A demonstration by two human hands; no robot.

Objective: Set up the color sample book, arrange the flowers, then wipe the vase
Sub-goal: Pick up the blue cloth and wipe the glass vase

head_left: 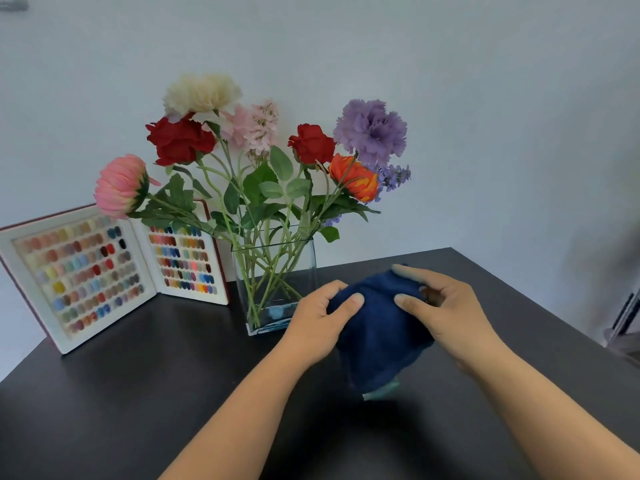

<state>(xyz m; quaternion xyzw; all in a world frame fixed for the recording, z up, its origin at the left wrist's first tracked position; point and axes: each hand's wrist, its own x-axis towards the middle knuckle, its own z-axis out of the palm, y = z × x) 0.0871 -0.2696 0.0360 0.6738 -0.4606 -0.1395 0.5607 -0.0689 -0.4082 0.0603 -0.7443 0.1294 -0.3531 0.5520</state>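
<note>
A dark blue cloth (379, 334) hangs bunched between my two hands above the black table. My left hand (318, 323) grips its left side and my right hand (446, 313) pinches its right side. Just left of the cloth stands a clear rectangular glass vase (273, 289) holding several artificial flowers (263, 147) in red, pink, cream, purple and orange. The color sample book (104, 271) stands open and upright at the back left, with its rows of coloured nail tips facing me.
The black table (138, 393) runs to a pale wall behind the vase and book. Its right edge falls away near a blurred metal object (623, 327) at the far right.
</note>
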